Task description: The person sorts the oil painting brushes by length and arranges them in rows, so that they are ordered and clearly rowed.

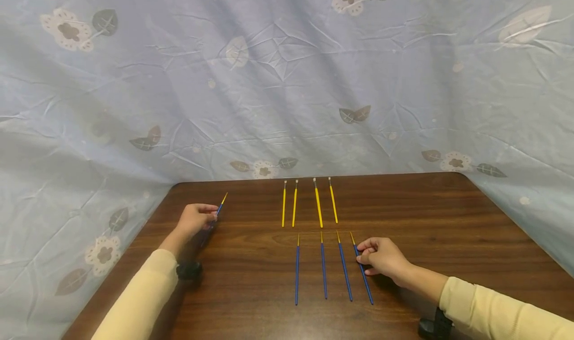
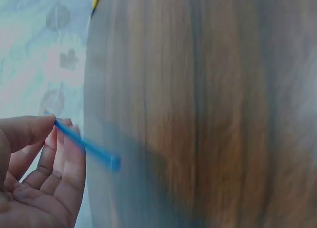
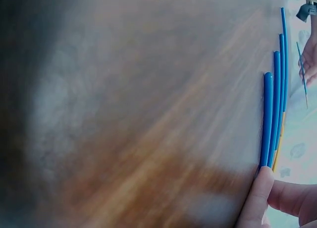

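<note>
My left hand [image 1: 196, 218] pinches a thin blue paintbrush [image 1: 222, 200] with a yellow tip between thumb and fingers, over the table's left side. In the left wrist view the blue handle [image 2: 89, 146] slants out past the fingertips, slightly blurred. At the right end of a row of blue paintbrushes, my right hand [image 1: 381, 257] has thumb and fingers on the upper handle of the rightmost brush [image 1: 365, 281], which points away from me. The right wrist view shows fingertips [image 3: 266, 176] right at that handle [image 3: 268, 114]. Three more blue paintbrushes [image 1: 324, 272] lie to its left, roughly side by side.
Beyond the blue row, several yellow flat-tipped paintbrushes [image 1: 284, 208] lie with bristles toward the far edge. The brown wood-grain table [image 1: 251, 280] meets a hanging floral cloth [image 1: 278, 100] at the back and sides. A dark device [image 1: 435, 327] sits under the right wrist.
</note>
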Available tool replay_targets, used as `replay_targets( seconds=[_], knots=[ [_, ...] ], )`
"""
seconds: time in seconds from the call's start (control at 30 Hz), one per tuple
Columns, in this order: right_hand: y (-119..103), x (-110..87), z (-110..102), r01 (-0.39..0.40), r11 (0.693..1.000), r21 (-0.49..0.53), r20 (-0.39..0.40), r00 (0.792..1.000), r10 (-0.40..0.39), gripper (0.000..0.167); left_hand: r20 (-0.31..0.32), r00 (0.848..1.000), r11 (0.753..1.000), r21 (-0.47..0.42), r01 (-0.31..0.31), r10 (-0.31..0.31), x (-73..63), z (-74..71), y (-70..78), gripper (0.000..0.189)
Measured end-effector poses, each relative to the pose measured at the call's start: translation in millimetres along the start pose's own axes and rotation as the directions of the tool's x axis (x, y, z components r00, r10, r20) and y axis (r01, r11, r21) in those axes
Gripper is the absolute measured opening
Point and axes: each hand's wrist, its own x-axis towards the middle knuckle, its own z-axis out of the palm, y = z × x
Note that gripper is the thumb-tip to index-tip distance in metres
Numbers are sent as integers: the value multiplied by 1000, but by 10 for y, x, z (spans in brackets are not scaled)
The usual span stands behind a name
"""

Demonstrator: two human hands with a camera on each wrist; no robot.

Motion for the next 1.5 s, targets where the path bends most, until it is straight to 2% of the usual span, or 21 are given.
replay_targets(
  seconds=[0.17, 0.4, 0.6, 0.9, 1.13, 1.5],
  knots=[
    [14, 4, -2, -3, 1000, -8, -9, 1000, 3, 27, 77, 997, 988, -150, 16, -5, -78, 116, 90, 36],
    [9, 5, 1, -7, 1000, -3, -6, 1000, 7, 27, 158, 987, 965, -254, 63, -23, -227, 311, 226, 39],
    [-8, 8, -4, -6, 1000, 1, -14, 1000, 6, 27, 211, 977, 946, -315, 78, -10, -372, 496, 340, 41],
    [-13, 1, -13, -7, 1000, 0, -7, 1000, 7, 28, 209, 975, 950, -285, 129, -69, -691, 832, 494, 35],
    [-13, 2, -15, -13, 1000, 4, -6, 1000, 13, 29, 223, 972, 955, -264, 132, -73, -923, 1034, 562, 35],
    [-20, -5, 1, -10, 1000, 4, -1, 1000, 10, 28, 241, 968, 947, -292, 133, -62, -1057, 1257, 528, 37]
  ],
)
